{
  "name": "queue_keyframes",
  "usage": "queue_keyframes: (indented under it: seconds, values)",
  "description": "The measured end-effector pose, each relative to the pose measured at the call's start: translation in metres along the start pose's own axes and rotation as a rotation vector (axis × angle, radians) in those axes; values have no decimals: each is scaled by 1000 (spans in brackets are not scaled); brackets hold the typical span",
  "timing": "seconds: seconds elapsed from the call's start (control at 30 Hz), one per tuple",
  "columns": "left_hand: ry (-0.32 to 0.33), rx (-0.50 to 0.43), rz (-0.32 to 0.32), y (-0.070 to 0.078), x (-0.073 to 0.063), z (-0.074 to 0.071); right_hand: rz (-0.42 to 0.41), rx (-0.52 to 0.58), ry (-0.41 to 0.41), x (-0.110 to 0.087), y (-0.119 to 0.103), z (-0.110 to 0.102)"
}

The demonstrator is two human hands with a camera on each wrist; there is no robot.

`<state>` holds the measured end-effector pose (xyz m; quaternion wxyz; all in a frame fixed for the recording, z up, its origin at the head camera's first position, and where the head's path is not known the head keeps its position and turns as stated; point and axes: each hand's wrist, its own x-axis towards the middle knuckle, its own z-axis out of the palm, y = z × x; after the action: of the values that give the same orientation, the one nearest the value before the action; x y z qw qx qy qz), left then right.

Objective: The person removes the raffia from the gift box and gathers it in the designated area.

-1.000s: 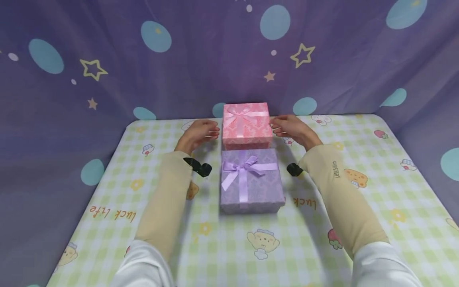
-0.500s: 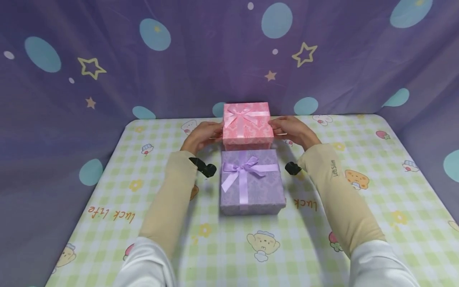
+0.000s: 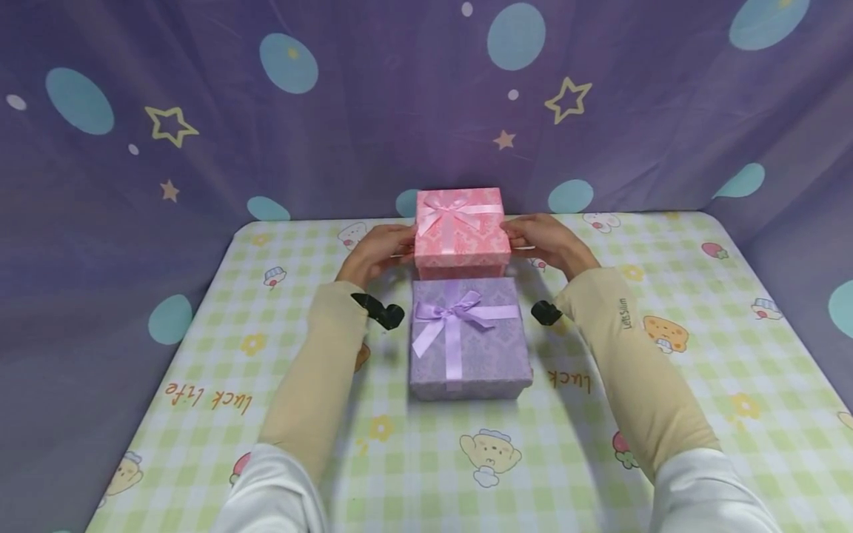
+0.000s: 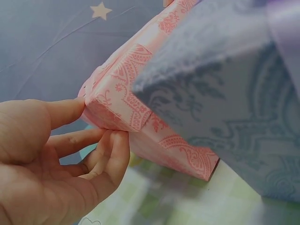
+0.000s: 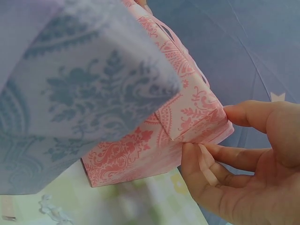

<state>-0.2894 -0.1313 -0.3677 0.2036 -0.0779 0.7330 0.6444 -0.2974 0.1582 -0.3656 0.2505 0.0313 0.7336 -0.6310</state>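
Note:
A pink patterned gift box (image 3: 461, 272) stands at the table's far edge, its lid (image 3: 489, 235) tied with a pink ribbon bow. My left hand (image 3: 378, 252) pinches the lid's left side. In the left wrist view, its thumb is at the lid's top edge and curled fingertips (image 4: 119, 136) are under the lower rim. The right side of the lid is pinched the same way by my right hand (image 3: 549, 243), with the thumb (image 5: 246, 114) at the top corner. The lid still overlaps the box body (image 5: 124, 157). Directly in front is a purple gift box (image 3: 486, 355) with a lilac bow.
A green-and-white checked cloth (image 3: 220, 326) with cartoon prints covers the table. Behind it hangs a purple curtain (image 3: 400, 111) with stars and blue dots. Black wrist cameras (image 3: 385, 314) jut inward from both wrists, beside the purple box.
My hands have moved in from either side of the pink box, the left one rightward, and now pinch its lid. The lid appears slightly higher. The purple box has stayed in place.

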Motion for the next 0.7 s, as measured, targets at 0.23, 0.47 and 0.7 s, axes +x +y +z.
queue_keyframes:
  seconds: [0.23,0.47,0.7]
  values:
    - [4,-7,2,3,-2,1,-10,-8,-5,-2,-2,0]
    - [-3,-46,-2,5,-2,1,-22,9,-16,-3,-3,0]
    - [-8,-72,16,7,-4,2,-36,24,1,-5,-6,0]
